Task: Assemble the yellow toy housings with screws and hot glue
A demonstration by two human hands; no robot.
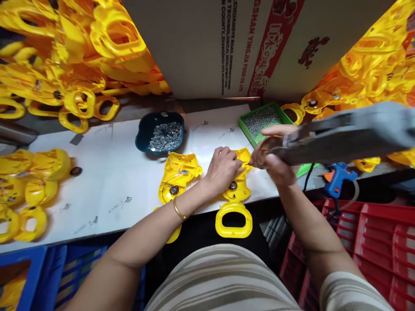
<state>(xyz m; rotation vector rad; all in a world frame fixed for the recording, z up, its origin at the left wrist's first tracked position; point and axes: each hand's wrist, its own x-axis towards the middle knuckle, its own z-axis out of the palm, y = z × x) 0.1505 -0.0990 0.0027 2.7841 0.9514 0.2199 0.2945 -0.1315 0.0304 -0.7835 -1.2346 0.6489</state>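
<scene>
My left hand (223, 169) lies closed over the middle of a yellow plastic shell (241, 190), its fingertips pressed together on the part. My right hand (275, 157) is wrapped round a long grey power screwdriver (343, 134), whose tip points left at the shell beside my left fingers. That shell has a round metal speaker and a loop handle at the table's front edge. Left of it, partly behind my left forearm, is a second yellow shell (181, 172) with wires, a small green board and a round speaker.
Screws fill a dark bowl (139, 138) and a green tray (287, 119). A large carton (201, 52) stands behind, between heaps of yellow parts (116, 34). More shells (42, 190) lie left. A blue glue gun (339, 179) is right, above red crates (372, 242); a blue crate (48, 276) is lower left.
</scene>
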